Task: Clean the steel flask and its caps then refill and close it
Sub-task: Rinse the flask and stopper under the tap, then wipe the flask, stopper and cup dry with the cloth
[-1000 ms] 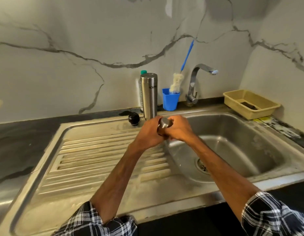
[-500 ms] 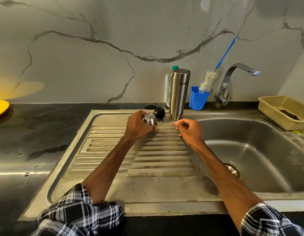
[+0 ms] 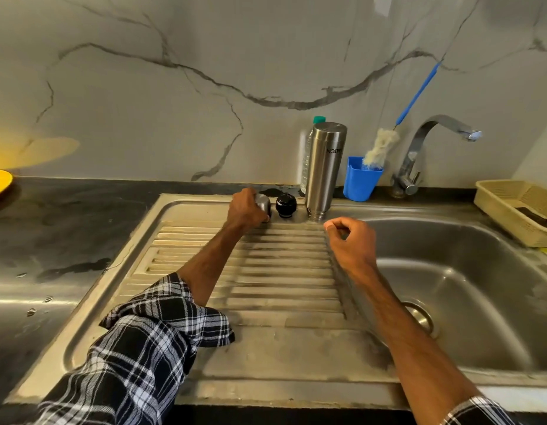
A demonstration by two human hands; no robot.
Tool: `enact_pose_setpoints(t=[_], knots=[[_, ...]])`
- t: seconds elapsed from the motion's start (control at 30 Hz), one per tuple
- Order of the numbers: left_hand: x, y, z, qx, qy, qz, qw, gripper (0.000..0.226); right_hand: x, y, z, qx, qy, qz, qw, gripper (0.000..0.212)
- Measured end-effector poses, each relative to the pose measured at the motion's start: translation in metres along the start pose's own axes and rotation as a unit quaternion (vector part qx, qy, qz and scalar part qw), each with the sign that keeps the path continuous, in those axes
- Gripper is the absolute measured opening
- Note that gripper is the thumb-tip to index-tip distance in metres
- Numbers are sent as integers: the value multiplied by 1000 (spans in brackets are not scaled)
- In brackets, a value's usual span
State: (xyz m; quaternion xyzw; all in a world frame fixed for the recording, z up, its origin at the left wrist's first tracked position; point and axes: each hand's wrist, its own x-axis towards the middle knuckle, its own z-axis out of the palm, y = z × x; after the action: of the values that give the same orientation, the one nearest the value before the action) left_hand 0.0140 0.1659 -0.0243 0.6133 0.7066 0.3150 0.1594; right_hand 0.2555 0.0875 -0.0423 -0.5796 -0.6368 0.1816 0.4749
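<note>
**Q:** What has just changed?
**A:** A second ago both hands held the steel cap (image 3: 264,204) together at the basin's edge; now the left hand (image 3: 246,210) alone grips it, fingers curled over its top, at the back of the drainboard (image 3: 281,271), just beside the black inner cap (image 3: 286,205); whether it already rests there cannot be told; the right hand (image 3: 352,243) has let go and hovers over the ribs, fingers loosely curled on nothing.

**Q:** What does that mean for the task?
**A:** Probably the cap's wash is done; the steel flask (image 3: 326,167) stands inverted, mouth down, lettering upside down, between the black cap and the blue cup (image 3: 359,182); refilling and closing remain.

**Q:** Materials and shapes?
**A:** Flask and outer cap: brushed steel, smooth, cylindrical; inner cap: black, ridged, likely plastic; drainboard: ribbed steel, dulled by residue; bottle brush (image 3: 381,147): fluffy pale head, thin blue handle, standing in the cup.
</note>
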Motion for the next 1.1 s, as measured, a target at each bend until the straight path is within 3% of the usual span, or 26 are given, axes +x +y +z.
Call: enact_pose_setpoints(t=[0.3,0.5,0.6,0.87,1.1], knots=[[-11,6,-4,16,-25,-14,999,80,3,3,-3,-7,3,-1,1000,7],[-66,44,-1,0,108,24,994,64,6,12,-27,34,23,60,997,7],[-91,75,3,-16,122,79,989,61,9,18,-56,62,41,107,991,7],[-117,175,59,-47,-2,224,974,41,33,63,-177,0,124,161,979,8],[-115,280,142,-18,-165,340,926,36,70,102,-273,-136,227,115,958,24]])
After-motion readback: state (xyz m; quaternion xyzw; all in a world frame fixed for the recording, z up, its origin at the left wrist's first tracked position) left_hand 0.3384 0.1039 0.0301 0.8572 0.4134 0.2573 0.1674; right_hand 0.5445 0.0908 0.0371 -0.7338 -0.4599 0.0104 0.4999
